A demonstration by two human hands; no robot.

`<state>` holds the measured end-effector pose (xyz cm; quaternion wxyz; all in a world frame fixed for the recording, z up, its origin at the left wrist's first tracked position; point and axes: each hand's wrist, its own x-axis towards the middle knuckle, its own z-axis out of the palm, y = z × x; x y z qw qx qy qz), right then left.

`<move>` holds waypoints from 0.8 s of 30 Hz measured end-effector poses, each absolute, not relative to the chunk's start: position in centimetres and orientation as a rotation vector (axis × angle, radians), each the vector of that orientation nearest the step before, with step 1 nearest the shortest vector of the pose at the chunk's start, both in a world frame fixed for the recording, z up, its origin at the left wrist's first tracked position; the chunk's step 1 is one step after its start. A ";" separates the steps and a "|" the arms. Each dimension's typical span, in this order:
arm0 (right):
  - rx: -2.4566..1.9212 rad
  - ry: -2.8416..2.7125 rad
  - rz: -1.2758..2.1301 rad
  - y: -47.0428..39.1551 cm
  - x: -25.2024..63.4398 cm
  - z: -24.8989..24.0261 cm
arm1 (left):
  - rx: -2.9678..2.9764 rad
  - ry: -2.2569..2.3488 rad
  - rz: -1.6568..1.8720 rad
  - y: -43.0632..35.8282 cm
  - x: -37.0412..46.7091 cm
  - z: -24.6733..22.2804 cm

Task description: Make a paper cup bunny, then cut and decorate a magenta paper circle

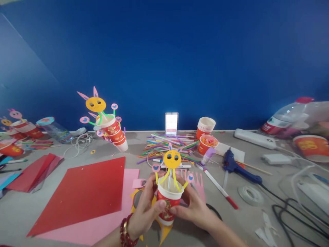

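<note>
Between my two hands stands a red paper cup (168,196) with a white rim. A yellow round paper face (172,159) with pink ears rises from it on a pale stick, and yellow pipe-cleaner arms end in pink discs with blue hearts. My left hand (149,202), with a beaded bracelet on the wrist, grips the cup's left side, thumb across its front. From the right, my right hand (192,205) holds the cup, its thumb also on the front. Under the cup lie yellow paper scraps (166,235). Fingers behind the cup are partly hidden.
Red sheets (89,192) over pink paper lie left. Finished-looking cup figures (113,130) stand behind them. Many pipe cleaners (154,144) lie at the back, near stacked cups (205,127). To the right are a blue glue gun (239,168), a tape roll (250,195) and cables (290,216).
</note>
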<state>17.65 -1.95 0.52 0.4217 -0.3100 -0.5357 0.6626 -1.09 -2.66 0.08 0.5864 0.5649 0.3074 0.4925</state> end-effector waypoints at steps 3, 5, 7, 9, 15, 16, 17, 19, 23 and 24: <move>-0.807 -1.390 1.649 -2.0 18.0 0.5 | 1.209 0.768 1.249 -1.7 -1.7 0.6; -0.817 -1.435 1.645 -2.1 18.2 0.4 | 1.157 0.826 1.279 -1.0 -2.0 1.2; -0.829 -1.470 1.648 -2.1 18.2 0.4 | 1.143 0.885 1.277 -0.6 -2.3 1.9; -0.841 -1.488 1.658 -2.1 18.1 0.3 | 1.144 0.954 1.280 -0.4 -2.5 2.3; -0.820 -1.456 1.709 -2.0 18.0 0.2 | 1.126 1.003 1.276 -0.4 -2.4 2.6; -0.812 -1.440 1.722 -1.9 18.0 0.2 | 1.112 0.997 1.266 -0.5 -2.3 2.7; -0.810 -1.424 1.743 -1.9 18.1 0.1 | 1.101 0.988 1.255 -0.5 -2.2 2.8; -0.815 -1.406 1.785 -1.8 18.2 0.0 | 1.095 0.970 1.234 -0.6 -2.1 3.0; -0.817 -1.457 1.742 -1.8 18.4 -0.3 | 1.068 0.957 1.227 -0.7 -1.9 2.9; -0.808 -1.476 1.717 -1.8 18.4 -0.3 | 1.057 0.955 1.232 -0.7 -1.9 2.8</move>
